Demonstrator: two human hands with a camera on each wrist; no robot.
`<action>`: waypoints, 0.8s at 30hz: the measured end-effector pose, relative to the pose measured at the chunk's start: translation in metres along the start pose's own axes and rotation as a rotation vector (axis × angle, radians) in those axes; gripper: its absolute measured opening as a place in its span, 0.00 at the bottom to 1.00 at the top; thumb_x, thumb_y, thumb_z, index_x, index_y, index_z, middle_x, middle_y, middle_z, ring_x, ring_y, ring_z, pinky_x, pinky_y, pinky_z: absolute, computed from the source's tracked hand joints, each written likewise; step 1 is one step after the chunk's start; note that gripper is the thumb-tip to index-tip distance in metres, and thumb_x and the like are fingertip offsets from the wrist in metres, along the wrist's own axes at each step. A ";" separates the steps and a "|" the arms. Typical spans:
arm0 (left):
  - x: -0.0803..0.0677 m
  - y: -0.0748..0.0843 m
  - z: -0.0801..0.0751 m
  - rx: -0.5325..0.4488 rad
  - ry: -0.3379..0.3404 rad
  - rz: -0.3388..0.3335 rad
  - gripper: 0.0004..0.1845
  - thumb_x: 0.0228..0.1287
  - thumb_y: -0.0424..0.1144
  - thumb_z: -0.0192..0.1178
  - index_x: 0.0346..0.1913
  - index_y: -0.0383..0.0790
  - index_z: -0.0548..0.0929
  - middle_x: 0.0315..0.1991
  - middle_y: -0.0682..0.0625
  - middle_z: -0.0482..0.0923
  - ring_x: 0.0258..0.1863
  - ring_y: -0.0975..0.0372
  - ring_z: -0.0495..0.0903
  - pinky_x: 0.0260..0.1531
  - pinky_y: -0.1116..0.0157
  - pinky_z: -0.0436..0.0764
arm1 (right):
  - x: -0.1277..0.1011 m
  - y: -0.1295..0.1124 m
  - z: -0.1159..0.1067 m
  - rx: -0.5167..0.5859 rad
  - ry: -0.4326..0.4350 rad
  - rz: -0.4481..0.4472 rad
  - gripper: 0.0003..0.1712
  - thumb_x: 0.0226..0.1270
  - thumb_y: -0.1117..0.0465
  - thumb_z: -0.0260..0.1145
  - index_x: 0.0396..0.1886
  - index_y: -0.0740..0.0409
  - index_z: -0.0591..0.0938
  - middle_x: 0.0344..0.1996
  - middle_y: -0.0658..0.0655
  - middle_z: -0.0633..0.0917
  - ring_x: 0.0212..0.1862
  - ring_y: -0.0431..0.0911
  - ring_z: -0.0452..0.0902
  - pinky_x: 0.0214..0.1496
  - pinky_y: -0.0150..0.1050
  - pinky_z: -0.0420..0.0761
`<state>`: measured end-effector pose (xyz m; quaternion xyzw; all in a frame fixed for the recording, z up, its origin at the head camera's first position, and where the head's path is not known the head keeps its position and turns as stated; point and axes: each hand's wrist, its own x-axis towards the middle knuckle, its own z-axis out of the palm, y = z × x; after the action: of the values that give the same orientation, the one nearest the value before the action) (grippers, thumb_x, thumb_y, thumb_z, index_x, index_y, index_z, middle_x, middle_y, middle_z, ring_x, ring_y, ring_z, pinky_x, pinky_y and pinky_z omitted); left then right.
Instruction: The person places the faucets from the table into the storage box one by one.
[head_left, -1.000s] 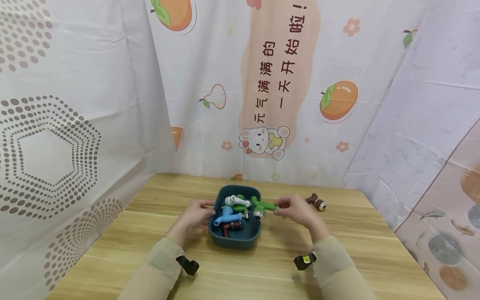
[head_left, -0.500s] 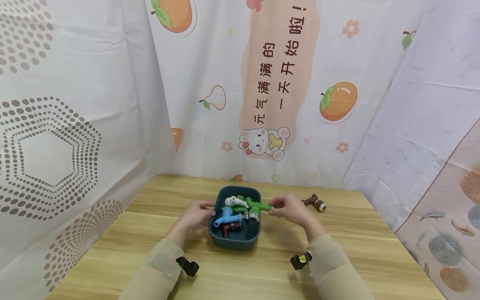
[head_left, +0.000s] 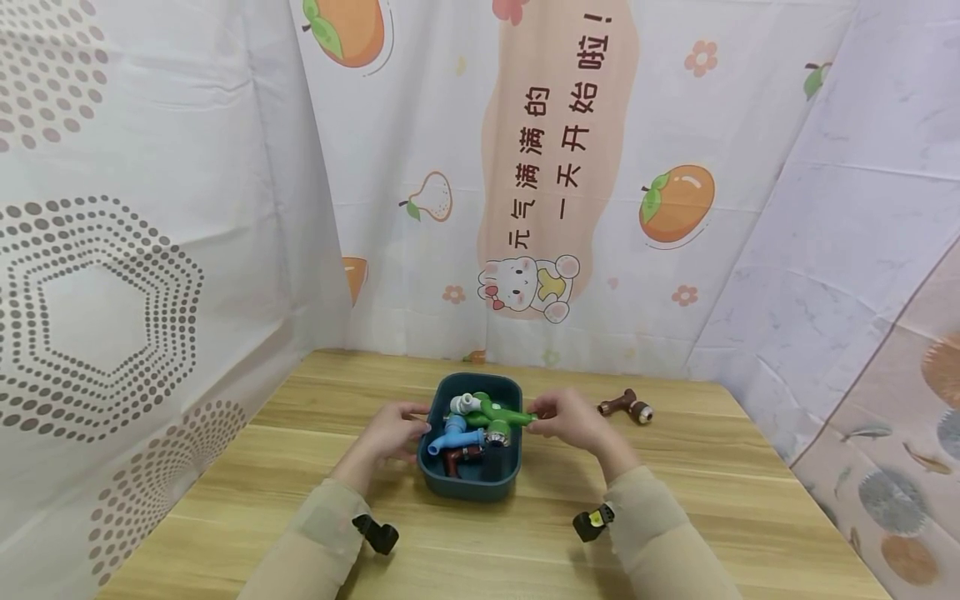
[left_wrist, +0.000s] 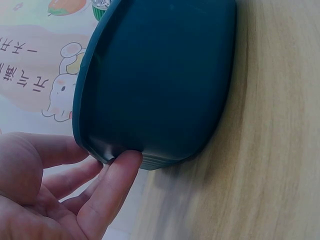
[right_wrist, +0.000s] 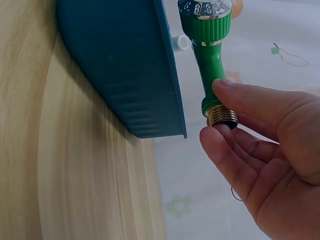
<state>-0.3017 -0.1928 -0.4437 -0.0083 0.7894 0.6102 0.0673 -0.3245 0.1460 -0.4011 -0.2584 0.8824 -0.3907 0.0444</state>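
The right hand point(right_wrist: 260, 165) pinches the brass threaded end of a green plastic faucet point(right_wrist: 209, 70) over the teal tub point(head_left: 480, 479) on the counter point(head_left: 675, 500), a stiff, probably light piece, while the left hand point(left_wrist: 55, 195) steadies the rim with relaxed fingers.

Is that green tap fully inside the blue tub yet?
No. The green tap sticks out over the tub rim, pinched by the right hand.

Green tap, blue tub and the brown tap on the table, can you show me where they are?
green tap point(right_wrist: 209, 65): right wrist view, on its neck.
blue tub point(left_wrist: 160, 80): left wrist view, on its outer wall.
brown tap point(head_left: 627, 406): head view, on its body.
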 end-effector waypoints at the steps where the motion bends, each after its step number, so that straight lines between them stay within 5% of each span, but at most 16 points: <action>1: 0.000 0.000 0.000 0.001 0.001 -0.002 0.23 0.69 0.31 0.62 0.65 0.34 0.79 0.54 0.36 0.80 0.46 0.49 0.84 0.28 0.52 0.88 | 0.001 -0.001 0.000 -0.005 -0.004 -0.004 0.07 0.64 0.62 0.75 0.42 0.54 0.89 0.31 0.49 0.86 0.33 0.45 0.82 0.36 0.43 0.85; 24: 0.000 -0.001 0.000 -0.004 0.008 0.003 0.22 0.68 0.31 0.62 0.65 0.35 0.79 0.55 0.36 0.80 0.45 0.50 0.84 0.26 0.53 0.88 | 0.018 -0.013 0.019 -0.094 -0.073 -0.022 0.10 0.64 0.61 0.75 0.45 0.55 0.89 0.35 0.48 0.85 0.38 0.43 0.80 0.39 0.39 0.84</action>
<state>-0.3017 -0.1926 -0.4445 -0.0095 0.7884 0.6118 0.0632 -0.3290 0.1171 -0.4024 -0.2839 0.8947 -0.3396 0.0599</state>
